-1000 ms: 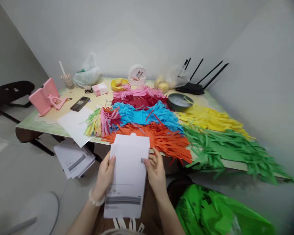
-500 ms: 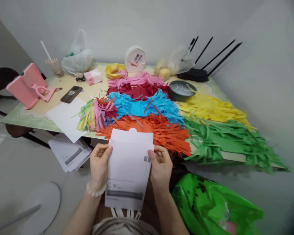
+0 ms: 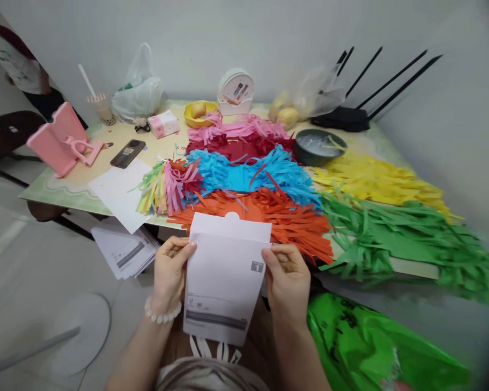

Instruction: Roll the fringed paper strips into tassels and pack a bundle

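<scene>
A white envelope (image 3: pixel 224 277) with grey print and an unfolded flap at its top is held up over my lap. My left hand (image 3: pixel 172 271) pinches its upper left edge between thumb and fingers. On the opposite edge, my right hand (image 3: pixel 288 277) grips in the same way, thumb in front. Just behind the flap lies fringed orange paper (image 3: pixel 293 222) on the table. Beyond it come fringed blue paper (image 3: pixel 244 176), dark red paper (image 3: pixel 240 149) and pink paper (image 3: pixel 252 129). A multicoloured tassel bundle (image 3: pixel 173 184) sits to the left.
Fringed green paper (image 3: pixel 415 239) and yellow paper (image 3: pixel 383 179) cover the right side, near a dark bowl (image 3: pixel 320 157). A phone (image 3: pixel 127 153), a white sheet (image 3: pixel 120 193) and a pink stand (image 3: pixel 59 141) are at left. Below are stacked envelopes (image 3: pixel 124 252) and a green bag (image 3: pixel 375 342). A person (image 3: pixel 22 65) stands far left.
The view has shifted, so most things appear further right. A person has come into sight at the far left. Both hands keep their hold on the envelope.
</scene>
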{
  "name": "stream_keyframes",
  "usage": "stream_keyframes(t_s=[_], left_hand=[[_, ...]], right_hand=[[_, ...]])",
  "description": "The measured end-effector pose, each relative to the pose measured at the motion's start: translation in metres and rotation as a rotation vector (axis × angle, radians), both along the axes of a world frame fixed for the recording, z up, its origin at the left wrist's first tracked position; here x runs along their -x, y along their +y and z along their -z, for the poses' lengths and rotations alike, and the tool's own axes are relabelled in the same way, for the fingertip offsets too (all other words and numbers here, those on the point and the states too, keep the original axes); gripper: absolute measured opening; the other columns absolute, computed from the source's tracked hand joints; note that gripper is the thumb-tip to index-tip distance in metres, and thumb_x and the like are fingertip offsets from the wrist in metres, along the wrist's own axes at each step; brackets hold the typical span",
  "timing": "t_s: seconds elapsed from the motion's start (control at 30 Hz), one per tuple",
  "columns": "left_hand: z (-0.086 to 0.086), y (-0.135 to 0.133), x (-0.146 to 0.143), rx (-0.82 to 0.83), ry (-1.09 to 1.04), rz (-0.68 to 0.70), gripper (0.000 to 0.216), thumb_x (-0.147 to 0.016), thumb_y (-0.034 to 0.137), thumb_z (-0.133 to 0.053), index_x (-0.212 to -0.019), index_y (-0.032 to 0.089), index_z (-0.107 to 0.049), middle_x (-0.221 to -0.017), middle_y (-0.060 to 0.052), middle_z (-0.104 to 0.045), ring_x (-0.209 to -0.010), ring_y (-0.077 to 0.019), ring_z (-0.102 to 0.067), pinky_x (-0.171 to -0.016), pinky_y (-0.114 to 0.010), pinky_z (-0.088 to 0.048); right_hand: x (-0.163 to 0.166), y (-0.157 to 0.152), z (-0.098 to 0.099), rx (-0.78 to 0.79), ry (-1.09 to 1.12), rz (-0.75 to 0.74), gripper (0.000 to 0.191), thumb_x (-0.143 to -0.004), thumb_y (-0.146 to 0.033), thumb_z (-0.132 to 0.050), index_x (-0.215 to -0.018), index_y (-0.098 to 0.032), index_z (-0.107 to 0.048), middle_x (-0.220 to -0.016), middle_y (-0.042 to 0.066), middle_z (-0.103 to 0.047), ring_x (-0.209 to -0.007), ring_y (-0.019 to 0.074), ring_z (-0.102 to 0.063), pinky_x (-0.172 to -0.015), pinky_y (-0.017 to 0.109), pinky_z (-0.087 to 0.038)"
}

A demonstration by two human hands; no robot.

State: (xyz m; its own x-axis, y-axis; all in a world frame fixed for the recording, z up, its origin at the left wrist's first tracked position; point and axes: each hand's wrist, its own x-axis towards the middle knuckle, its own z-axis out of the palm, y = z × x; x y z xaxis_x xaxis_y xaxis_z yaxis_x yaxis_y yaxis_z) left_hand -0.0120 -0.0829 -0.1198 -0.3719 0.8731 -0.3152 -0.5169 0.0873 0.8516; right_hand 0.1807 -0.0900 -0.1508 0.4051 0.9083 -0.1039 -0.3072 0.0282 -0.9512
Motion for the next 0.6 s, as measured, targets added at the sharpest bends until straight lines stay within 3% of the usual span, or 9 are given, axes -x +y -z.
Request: stream_keyframes(t_s=[0.17, 0.33, 0.5, 0.6], left_hand=[[0.0004, -0.0017, 0.0029, -0.036, 0.023, 0.045, 0.035, -0.053, 0.025, -0.093, -0.068, 0.015, -0.064, -0.059, 0.003, -0.068, -0.05, -0.0056, -0.057, -0.05, -0.013, -0.044], [-0.0015, -0.0012, 0.0052, 0.007, 0.012, 0.073, 0.042, -0.051, 0.025, -0.094, -0.086, 0.016, -0.073, -0.067, -0.001, -0.075, -0.057, -0.0092, -0.065, -0.054, -0.016, -0.049], [-0.0035, 0.0002, 0.0042, 0.085, -0.024, 0.053, 0.04, -0.04, 0.026, -0.096, -0.071, 0.013, -0.074, -0.06, -0.002, -0.073, -0.051, -0.0083, -0.061, -0.052, -0.017, -0.047], [-0.0037, 0.0012, 0.007, 0.064, -0.035, 0.104, 0.036, -0.042, 0.024, -0.095, -0.065, 0.014, -0.07, -0.058, 0.0, -0.071, -0.05, -0.0077, -0.059, -0.052, -0.017, -0.047]], right_hand=[[-0.0013, -0.0007, -0.0027, -0.008, -0.008, -0.023, 0.033, -0.071, -0.034, -0.084, -0.097, -0.021, -0.067, -0.072, -0.002, -0.068, -0.064, 0.0116, -0.062, -0.061, 0.022, -0.048], [-0.005, -0.002, 0.0014, 0.03, -0.011, -0.014, 0.034, -0.066, -0.033, -0.087, -0.094, -0.02, -0.073, -0.081, 0.002, -0.074, -0.072, 0.015, -0.067, -0.069, 0.028, -0.053], [-0.0067, -0.0012, 0.0016, 0.025, -0.043, -0.012, 0.029, -0.064, -0.035, -0.087, -0.084, -0.019, -0.074, -0.077, 0.003, -0.072, -0.069, 0.0154, -0.066, -0.065, 0.028, -0.053], [-0.0087, 0.0003, 0.0011, 0.013, -0.045, -0.024, 0.028, -0.064, -0.035, -0.087, -0.082, -0.019, -0.074, -0.076, 0.002, -0.071, -0.068, 0.0144, -0.065, -0.064, 0.027, -0.052]])
